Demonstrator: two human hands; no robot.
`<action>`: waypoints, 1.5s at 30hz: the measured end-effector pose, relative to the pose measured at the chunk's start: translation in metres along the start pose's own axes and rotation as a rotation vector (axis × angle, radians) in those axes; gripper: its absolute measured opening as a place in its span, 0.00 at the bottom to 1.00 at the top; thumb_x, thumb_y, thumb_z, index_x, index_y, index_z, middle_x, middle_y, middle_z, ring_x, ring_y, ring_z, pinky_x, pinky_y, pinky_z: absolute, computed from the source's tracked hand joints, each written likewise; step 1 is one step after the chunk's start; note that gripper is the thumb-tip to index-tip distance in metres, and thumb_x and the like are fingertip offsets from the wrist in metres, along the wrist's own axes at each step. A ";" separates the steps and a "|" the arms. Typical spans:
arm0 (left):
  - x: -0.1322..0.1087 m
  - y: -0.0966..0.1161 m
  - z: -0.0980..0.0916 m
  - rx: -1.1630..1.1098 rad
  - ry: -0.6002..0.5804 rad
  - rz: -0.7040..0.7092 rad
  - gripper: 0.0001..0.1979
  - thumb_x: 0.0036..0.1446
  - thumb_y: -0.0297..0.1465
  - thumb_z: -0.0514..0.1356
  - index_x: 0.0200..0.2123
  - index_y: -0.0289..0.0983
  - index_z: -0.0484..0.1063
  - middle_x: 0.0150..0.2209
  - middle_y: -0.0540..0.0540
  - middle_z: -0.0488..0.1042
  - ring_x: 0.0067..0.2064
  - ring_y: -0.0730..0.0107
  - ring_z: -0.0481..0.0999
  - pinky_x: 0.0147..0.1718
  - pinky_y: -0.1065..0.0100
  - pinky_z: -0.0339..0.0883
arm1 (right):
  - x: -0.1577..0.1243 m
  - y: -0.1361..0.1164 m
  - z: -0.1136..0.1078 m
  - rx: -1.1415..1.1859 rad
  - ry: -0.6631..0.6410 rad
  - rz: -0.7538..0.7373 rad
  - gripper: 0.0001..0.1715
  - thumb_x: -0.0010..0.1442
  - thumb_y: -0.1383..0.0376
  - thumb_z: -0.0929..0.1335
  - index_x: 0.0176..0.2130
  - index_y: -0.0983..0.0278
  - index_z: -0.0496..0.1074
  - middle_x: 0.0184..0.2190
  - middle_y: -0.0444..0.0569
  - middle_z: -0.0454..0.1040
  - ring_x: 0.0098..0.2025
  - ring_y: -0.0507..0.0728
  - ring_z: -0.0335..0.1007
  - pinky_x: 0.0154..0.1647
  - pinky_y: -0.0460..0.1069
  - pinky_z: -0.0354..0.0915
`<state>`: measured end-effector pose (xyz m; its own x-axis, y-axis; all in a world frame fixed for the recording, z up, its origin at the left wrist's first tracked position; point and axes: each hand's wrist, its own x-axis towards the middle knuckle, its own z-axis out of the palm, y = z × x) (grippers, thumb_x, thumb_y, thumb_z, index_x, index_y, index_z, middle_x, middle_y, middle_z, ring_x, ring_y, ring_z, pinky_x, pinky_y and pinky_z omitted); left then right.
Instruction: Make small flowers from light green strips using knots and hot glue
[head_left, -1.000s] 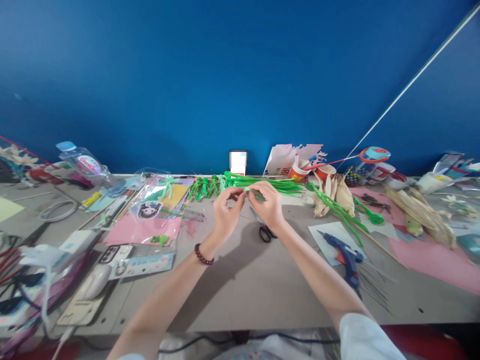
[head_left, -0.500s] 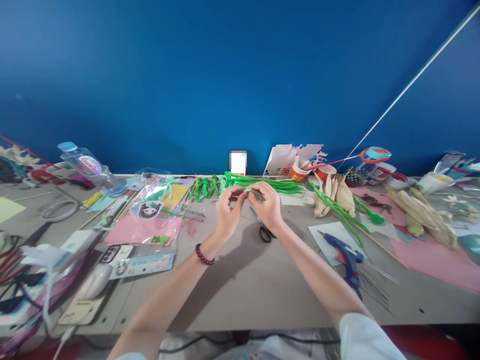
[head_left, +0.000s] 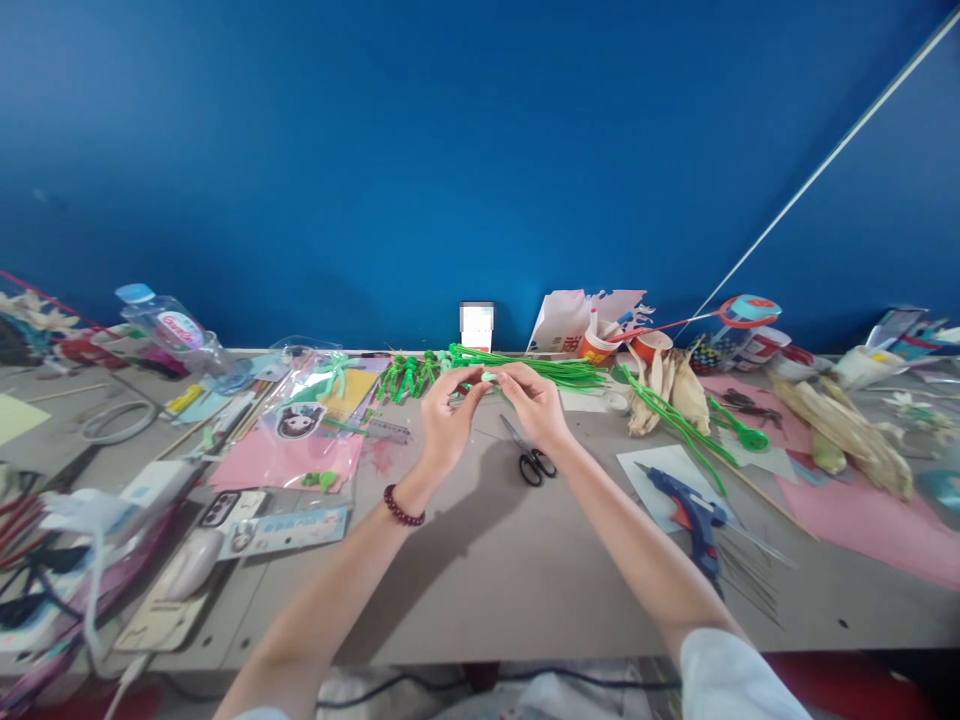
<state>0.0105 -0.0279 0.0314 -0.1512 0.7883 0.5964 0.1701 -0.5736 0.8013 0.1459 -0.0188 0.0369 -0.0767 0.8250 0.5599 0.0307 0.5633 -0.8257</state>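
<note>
My left hand (head_left: 448, 418) and my right hand (head_left: 534, 405) meet above the middle of the table, fingertips pinched together. Between them is a small pale green piece (head_left: 489, 377), mostly covered by the fingers; its exact shape cannot be made out. Just behind the hands lies a bundle of long green pipe cleaners (head_left: 566, 373). To its left are several twisted green pipe cleaner shapes (head_left: 409, 377). Scissors with black handles (head_left: 534, 466) rest on the table below my right hand, blades partly open.
A blue glue gun (head_left: 694, 515) lies on white paper at right, near dried husks (head_left: 664, 395). Paper cups (head_left: 598, 346) and a lit phone (head_left: 477, 326) stand along the blue wall. At left are pink paper (head_left: 277, 458), a bottle (head_left: 176, 325) and a power strip (head_left: 154, 495).
My left hand has shifted slightly left, opening the space between the hands. More of the pale green piece and of the scissors shows now.
</note>
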 end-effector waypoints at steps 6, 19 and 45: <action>0.000 0.001 0.002 -0.187 0.014 -0.211 0.11 0.48 0.37 0.65 0.32 0.36 0.78 0.33 0.44 0.78 0.35 0.66 0.76 0.36 0.66 0.69 | 0.002 0.003 0.000 0.199 0.005 0.235 0.10 0.51 0.57 0.72 0.34 0.60 0.78 0.34 0.47 0.77 0.38 0.55 0.72 0.40 0.50 0.67; 0.002 -0.002 0.003 -0.295 -0.064 -0.324 0.10 0.48 0.37 0.65 0.30 0.36 0.77 0.30 0.46 0.77 0.32 0.71 0.74 0.32 0.69 0.67 | 0.004 -0.003 -0.005 -0.040 -0.034 0.120 0.14 0.54 0.59 0.69 0.40 0.61 0.76 0.32 0.47 0.74 0.34 0.53 0.69 0.37 0.49 0.65; 0.004 0.000 -0.001 -0.267 -0.192 -0.281 0.11 0.50 0.39 0.64 0.31 0.37 0.78 0.30 0.46 0.76 0.32 0.70 0.72 0.32 0.69 0.65 | 0.006 -0.004 -0.009 0.106 -0.036 0.286 0.16 0.45 0.55 0.74 0.31 0.62 0.77 0.32 0.48 0.76 0.34 0.54 0.70 0.35 0.49 0.65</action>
<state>0.0087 -0.0253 0.0334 0.0321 0.9346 0.3542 -0.1133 -0.3487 0.9304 0.1541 -0.0153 0.0441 -0.1152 0.9460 0.3029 -0.0482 0.2993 -0.9529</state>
